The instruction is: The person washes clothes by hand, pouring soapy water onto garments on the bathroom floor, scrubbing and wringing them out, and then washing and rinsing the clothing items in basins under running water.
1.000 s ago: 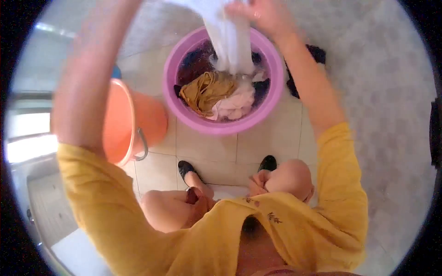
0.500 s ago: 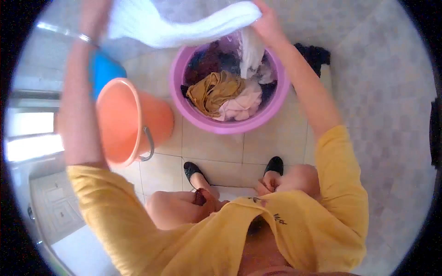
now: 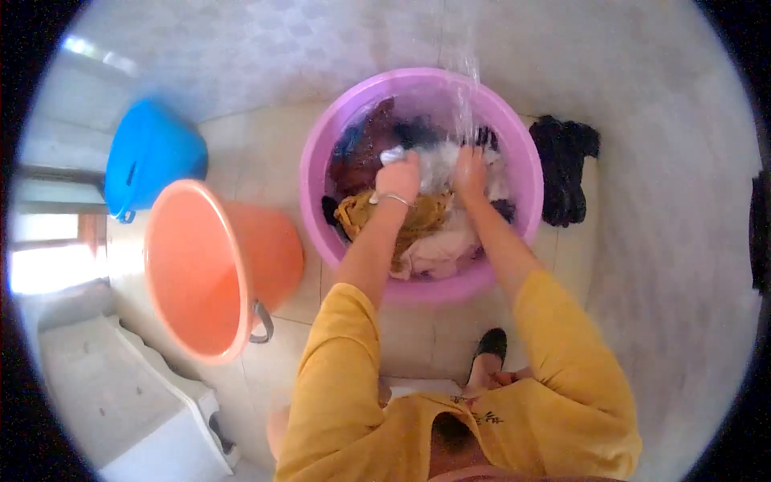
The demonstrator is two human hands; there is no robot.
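Inside a pink-purple tub (image 3: 314, 165) lies a heap of wet clothes with a white garment (image 3: 436, 167) on top. My left hand (image 3: 400, 178) is closed round one part of this garment, and a white bit pokes out beyond the fist. At its other side my right hand (image 3: 471, 173) is closed on it too, with the fingertips partly lost in the splash. A stream of water (image 3: 466, 100) falls into the tub by my right hand. Beneath and around my hands are a mustard-brown cloth (image 3: 416, 229), a pale pink cloth (image 3: 440, 251) and dark clothes (image 3: 365, 149).
To the left stands an orange bucket (image 3: 273, 241) with a grey handle, and behind it a blue bucket (image 3: 165, 153). Black cloth (image 3: 562, 169) lies right of the tub. A white piece of furniture (image 3: 120, 377) is at lower left. The floor is tiled.
Both hands have come down from above the tub, bringing the white garment from outstretched in the air onto the clothes inside. My view has shifted, so the blue bucket shows more fully.
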